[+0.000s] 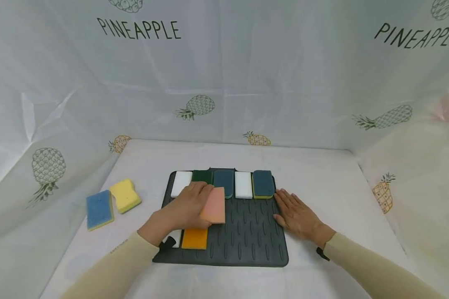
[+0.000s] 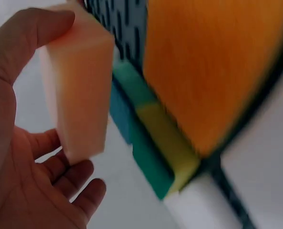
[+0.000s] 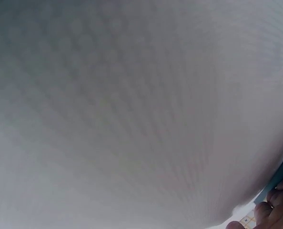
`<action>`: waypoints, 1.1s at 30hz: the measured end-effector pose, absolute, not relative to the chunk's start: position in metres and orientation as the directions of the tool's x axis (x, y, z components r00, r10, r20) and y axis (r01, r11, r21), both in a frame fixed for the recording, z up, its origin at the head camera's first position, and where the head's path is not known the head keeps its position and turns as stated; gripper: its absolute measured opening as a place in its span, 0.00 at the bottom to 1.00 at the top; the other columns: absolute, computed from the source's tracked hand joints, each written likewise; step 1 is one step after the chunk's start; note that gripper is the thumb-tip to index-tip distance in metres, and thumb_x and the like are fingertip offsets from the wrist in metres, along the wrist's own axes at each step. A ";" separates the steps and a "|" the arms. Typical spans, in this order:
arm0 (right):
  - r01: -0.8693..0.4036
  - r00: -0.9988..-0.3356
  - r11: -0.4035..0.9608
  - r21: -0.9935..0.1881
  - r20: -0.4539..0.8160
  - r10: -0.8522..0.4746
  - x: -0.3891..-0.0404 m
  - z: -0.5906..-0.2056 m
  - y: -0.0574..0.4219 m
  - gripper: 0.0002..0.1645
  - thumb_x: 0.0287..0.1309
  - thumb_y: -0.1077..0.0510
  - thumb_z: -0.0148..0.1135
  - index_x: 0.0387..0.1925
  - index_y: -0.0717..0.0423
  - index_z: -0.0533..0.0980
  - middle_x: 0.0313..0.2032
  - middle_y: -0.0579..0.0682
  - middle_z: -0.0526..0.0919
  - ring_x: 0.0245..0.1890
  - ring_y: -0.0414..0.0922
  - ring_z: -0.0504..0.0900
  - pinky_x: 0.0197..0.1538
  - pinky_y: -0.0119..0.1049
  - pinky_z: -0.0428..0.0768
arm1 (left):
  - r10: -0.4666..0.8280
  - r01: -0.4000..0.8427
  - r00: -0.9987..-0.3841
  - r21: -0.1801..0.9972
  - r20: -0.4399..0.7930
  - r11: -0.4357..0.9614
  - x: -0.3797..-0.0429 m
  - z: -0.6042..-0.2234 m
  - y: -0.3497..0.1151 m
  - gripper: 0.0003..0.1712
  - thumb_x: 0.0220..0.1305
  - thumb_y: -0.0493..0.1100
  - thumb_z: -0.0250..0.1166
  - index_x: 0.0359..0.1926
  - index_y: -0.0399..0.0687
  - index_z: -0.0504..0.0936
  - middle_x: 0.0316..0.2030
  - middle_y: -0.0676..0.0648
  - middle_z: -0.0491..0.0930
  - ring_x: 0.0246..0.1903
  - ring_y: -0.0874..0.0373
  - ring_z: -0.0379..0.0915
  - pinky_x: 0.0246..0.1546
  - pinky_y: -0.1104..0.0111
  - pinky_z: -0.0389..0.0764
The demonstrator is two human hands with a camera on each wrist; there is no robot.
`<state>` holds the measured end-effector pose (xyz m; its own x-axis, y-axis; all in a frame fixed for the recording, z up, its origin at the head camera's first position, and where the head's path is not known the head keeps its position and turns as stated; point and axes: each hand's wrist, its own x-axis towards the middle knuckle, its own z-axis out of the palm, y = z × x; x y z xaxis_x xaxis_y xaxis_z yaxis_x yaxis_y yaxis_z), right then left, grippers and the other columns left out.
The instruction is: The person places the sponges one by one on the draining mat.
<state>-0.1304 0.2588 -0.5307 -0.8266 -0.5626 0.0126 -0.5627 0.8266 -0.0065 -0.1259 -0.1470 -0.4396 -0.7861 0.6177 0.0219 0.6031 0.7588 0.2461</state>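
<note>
My left hand (image 1: 188, 205) grips a pink sponge (image 1: 215, 205) above the left side of a dark ribbed mat (image 1: 243, 236). In the left wrist view the thumb presses one end of the sponge, and the fingers curl under the other. Just below this hand, an orange sponge (image 1: 194, 239) lies on the mat beside a partly covered white sponge (image 1: 175, 237). My right hand (image 1: 297, 216) lies flat on the table with its fingers straight, fingertips at the mat's right edge near a dark blue and yellow sponge (image 1: 263, 183).
Along the mat's back edge lie white (image 1: 181, 184), dark green (image 1: 202, 177), blue (image 1: 223, 182) and white (image 1: 243, 185) sponges. Left of the mat, a blue sponge (image 1: 99, 209) and a notched yellow sponge (image 1: 125, 195) rest on the table. A pineapple-print sheet (image 1: 284, 83) rises behind.
</note>
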 end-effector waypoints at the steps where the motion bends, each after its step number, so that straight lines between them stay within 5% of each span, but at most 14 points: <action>1: -0.563 -0.826 0.826 -0.006 0.016 -0.563 -0.131 -0.531 0.259 0.45 0.80 0.39 0.51 0.79 0.68 0.59 0.80 0.64 0.60 0.81 0.62 0.60 0.79 0.60 0.64 | 0.627 0.606 -0.779 0.254 -0.003 0.754 -0.124 -0.442 -0.142 0.56 0.55 0.59 0.77 0.76 0.37 0.63 0.69 0.36 0.68 0.67 0.40 0.65 0.71 0.48 0.73; 10: -0.561 -0.828 0.827 -0.014 0.006 -0.561 -0.134 -0.529 0.258 0.45 0.79 0.39 0.51 0.80 0.68 0.58 0.80 0.64 0.59 0.81 0.62 0.58 0.80 0.60 0.62 | 0.649 0.589 -0.746 0.305 -0.151 0.748 -0.109 -0.460 -0.118 0.58 0.56 0.65 0.77 0.78 0.43 0.63 0.71 0.42 0.68 0.70 0.45 0.63 0.75 0.50 0.68; 33: -0.566 -0.824 0.824 0.004 0.022 -0.566 -0.134 -0.531 0.261 0.45 0.79 0.39 0.51 0.79 0.69 0.59 0.80 0.64 0.60 0.81 0.62 0.59 0.79 0.61 0.63 | 0.663 0.619 -0.742 0.280 -0.099 0.734 -0.095 -0.482 -0.118 0.60 0.51 0.68 0.79 0.75 0.40 0.67 0.65 0.43 0.73 0.64 0.48 0.68 0.73 0.50 0.71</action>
